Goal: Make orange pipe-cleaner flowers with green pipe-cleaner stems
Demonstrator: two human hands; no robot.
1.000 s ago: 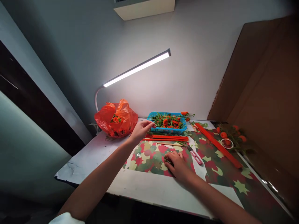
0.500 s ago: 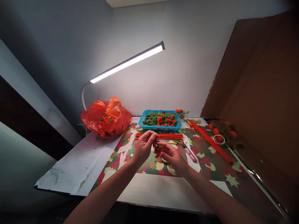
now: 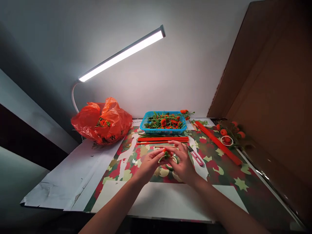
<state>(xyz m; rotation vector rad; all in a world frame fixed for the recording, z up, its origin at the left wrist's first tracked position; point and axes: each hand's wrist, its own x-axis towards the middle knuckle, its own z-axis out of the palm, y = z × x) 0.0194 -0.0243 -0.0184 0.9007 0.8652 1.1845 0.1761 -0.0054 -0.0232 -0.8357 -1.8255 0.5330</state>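
Observation:
Over the middle of the table, my left hand (image 3: 149, 165) and my right hand (image 3: 183, 162) meet around a small orange flower head (image 3: 165, 150) with green at its base. The fingertips of both hands close on it from either side and hide part of it. Its green side faces toward me. Just beneath the fingers, a round green tape-like roll (image 3: 170, 163) lies on the table, partly covered by my right hand. Red strips (image 3: 162, 139) lie in a bundle beyond my hands. A pink-handled cutter (image 3: 197, 158) rests to the right of my right hand.
A blue basket (image 3: 163, 131) of orange flowers and green stems stands at the back. On the left sits a red plastic bag (image 3: 104, 125) under a lit lamp (image 3: 122, 53). Long red strips (image 3: 219, 143), a round container (image 3: 227, 140) and orange fluffy balls (image 3: 223, 132) lie right.
The flower head has been turned over: its green base, uppermost before, now faces toward me with orange above. My left hand has lowered and my right fingers reach over it. The view has shifted.

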